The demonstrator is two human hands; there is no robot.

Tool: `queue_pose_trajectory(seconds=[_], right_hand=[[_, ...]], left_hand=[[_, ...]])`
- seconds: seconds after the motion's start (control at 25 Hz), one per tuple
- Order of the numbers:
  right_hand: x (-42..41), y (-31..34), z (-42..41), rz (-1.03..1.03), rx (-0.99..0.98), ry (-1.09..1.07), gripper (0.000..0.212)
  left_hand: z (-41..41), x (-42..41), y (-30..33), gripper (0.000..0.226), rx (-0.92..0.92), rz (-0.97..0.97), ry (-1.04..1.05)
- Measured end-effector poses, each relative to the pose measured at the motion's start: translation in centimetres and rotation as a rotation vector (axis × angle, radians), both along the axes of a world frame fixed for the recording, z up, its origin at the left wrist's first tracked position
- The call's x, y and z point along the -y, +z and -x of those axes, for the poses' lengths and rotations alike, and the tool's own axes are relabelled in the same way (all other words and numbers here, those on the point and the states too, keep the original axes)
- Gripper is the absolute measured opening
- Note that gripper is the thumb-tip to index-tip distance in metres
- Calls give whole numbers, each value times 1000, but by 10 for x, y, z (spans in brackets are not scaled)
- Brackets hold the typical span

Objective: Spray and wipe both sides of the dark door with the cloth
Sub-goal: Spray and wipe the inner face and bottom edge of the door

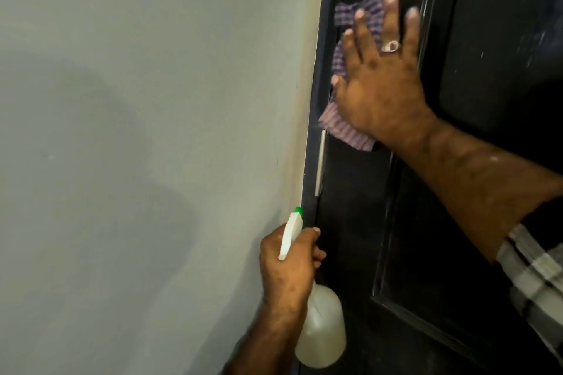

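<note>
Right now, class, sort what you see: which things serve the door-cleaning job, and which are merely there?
In use:
dark door
checked cloth, pressed flat by the right hand
spray bottle, gripped by the left hand

Merely there:
pale wall
metal hinge
ring

Our right hand (380, 82) lies flat with fingers spread and straight, pointing up, a ring (391, 46) on one finger, forearm reaching in from the right. Our left hand (288, 265), lower and nearer, has its fingers curled in a grip.
</note>
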State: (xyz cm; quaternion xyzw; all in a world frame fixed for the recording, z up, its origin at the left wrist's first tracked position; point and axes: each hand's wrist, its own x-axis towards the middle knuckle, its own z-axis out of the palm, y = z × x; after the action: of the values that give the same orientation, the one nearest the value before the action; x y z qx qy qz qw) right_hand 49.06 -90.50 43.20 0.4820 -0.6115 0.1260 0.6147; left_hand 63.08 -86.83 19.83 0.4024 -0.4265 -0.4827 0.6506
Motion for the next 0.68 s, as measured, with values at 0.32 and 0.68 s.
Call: queue_pose_trajectory(seconds=[0.32,0.68], right_hand=[[-7,-134,7,-461,-351,156,66],[42,-90,-32,-114,-15,216,73]], left_hand=[[1,27,25,23,42,242,29],[-3,27,-16,10,1,142,15]])
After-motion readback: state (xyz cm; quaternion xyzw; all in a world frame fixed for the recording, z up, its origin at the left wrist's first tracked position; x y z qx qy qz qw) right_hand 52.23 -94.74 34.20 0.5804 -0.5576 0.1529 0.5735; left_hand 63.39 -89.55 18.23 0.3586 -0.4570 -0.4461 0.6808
